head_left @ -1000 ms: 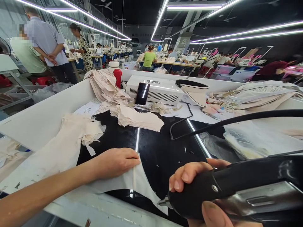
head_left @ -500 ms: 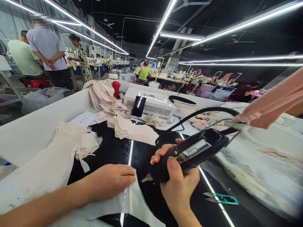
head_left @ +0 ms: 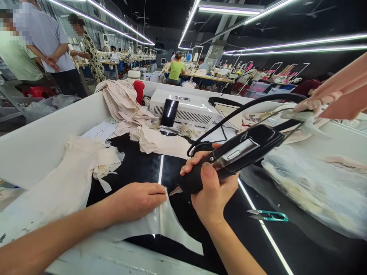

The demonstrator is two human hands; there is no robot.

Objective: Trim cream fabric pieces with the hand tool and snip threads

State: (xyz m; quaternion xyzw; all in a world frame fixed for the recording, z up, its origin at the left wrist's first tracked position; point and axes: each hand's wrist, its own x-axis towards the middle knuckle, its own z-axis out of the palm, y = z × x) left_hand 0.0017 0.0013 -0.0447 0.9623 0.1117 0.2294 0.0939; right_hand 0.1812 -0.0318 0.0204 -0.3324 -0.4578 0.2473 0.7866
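Note:
My right hand [head_left: 215,187] is wrapped around a black corded handheld tool [head_left: 232,154] with a silver metal plate, raised at an angle above the black tabletop. Its thumb presses near the plate. My left hand [head_left: 146,202] pinches the upper tip of a pale fabric piece [head_left: 177,229], which lies on the black surface with a narrow strip along it. A small fabric scrap [head_left: 175,190] lies between the hands. To the right of my right hand are teal thread snips [head_left: 268,215], apart from it.
Stacked pale fabric pieces [head_left: 163,144] lie ahead, with more fabric [head_left: 69,172] at left. A phone [head_left: 169,113] leans before a white vented box [head_left: 189,107]. A plastic bag [head_left: 312,187] sits at right. A pink cloth strip [head_left: 338,88] hangs around the cord [head_left: 246,105]. Other people are farther back.
The camera view has tilted downward, so the background sits higher. My hands keep their grips on the handheld tool and the fabric, with little movement relative to the table.

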